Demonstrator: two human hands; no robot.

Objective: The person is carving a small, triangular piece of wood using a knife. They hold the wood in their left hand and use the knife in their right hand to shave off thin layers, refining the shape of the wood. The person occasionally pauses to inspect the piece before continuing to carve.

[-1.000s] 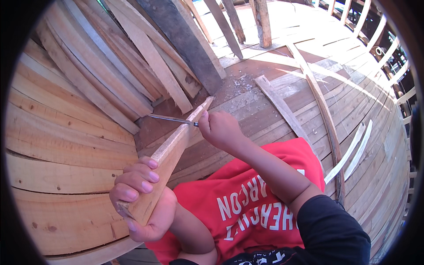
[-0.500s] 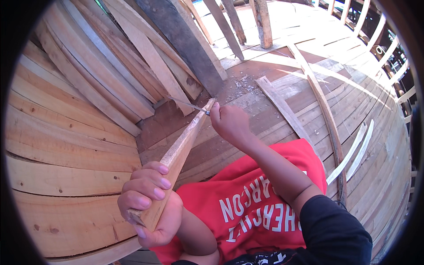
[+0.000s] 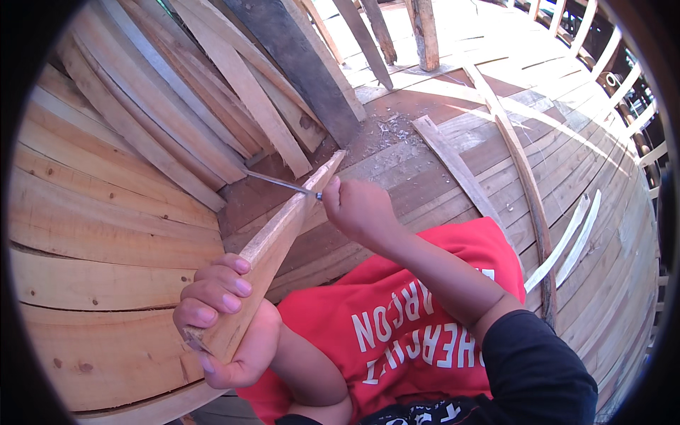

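Observation:
A pale wooden stick (image 3: 273, 244), squared and narrowing toward its far tip, slants away from me. My left hand (image 3: 230, 308) is wrapped around its thick near end. My right hand (image 3: 361, 211) is closed on the handle of a knife, its grip mostly hidden by the fingers. The thin knife blade (image 3: 278, 182) points left and lies across the stick's upper edge, partway down from the tip. That edge looks freshly cut and lighter.
Planks line the curved left wall (image 3: 106, 283), with several boards (image 3: 248, 92) leaning behind. Wood shavings (image 3: 397, 134) lie on the plank floor beside a dark post (image 3: 312, 71). A long strip (image 3: 520, 156) and two pale curved strips (image 3: 581, 237) rest at right. Red cloth (image 3: 333, 319) covers my lap.
The knife has slid along the stick from near its tip toward me, my right hand moving nearer and left. My left hand and the stick's near end have shifted slightly left.

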